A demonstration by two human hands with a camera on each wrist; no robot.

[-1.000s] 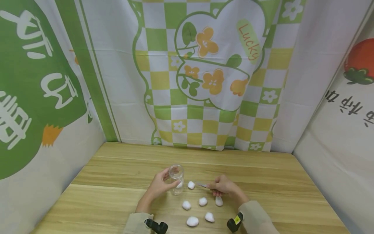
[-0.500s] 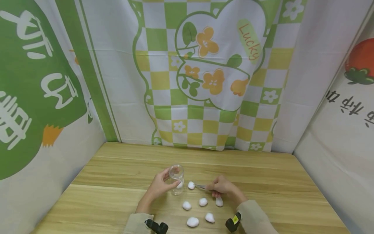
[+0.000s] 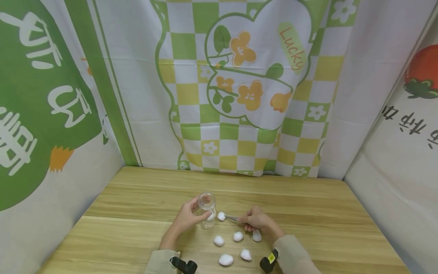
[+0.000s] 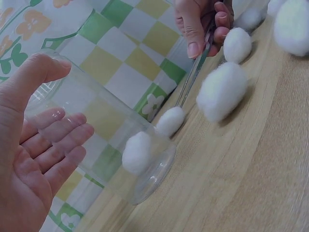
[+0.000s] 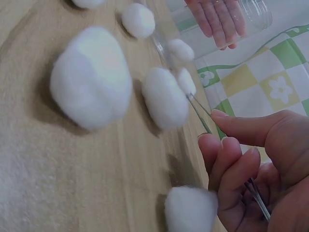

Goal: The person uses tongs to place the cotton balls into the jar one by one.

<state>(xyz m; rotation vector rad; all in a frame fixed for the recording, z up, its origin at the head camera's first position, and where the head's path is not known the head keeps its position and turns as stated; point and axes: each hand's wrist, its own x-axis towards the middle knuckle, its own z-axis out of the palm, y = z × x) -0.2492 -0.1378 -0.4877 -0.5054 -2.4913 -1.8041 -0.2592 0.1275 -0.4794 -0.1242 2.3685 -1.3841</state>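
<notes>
My left hand point(image 3: 188, 216) holds a clear glass jar point(image 3: 207, 205) upright on the table, thumb on the near side and fingers behind. One cotton ball point(image 4: 136, 153) lies inside near the jar's bottom. My right hand point(image 3: 257, 219) pinches metal tweezers point(image 3: 232, 218), pointing left. Their tips meet another cotton ball point(image 3: 221, 216) just right of the jar; in the right wrist view the tips point(image 5: 189, 96) are at its edge. Whether that ball is lifted off the table I cannot tell.
Several loose cotton balls lie in front of the hands, among them one near the right hand point(image 3: 256, 235) and one at the front point(image 3: 226, 260). The wooden table point(image 3: 143, 190) ends at a patterned curtain point(image 3: 246, 144) behind, with printed cloth at both sides.
The right hand has moved left with the tweezers, whose tips have come up to the cotton ball. That ball has shifted slightly toward the jar. The left hand and jar stay put.
</notes>
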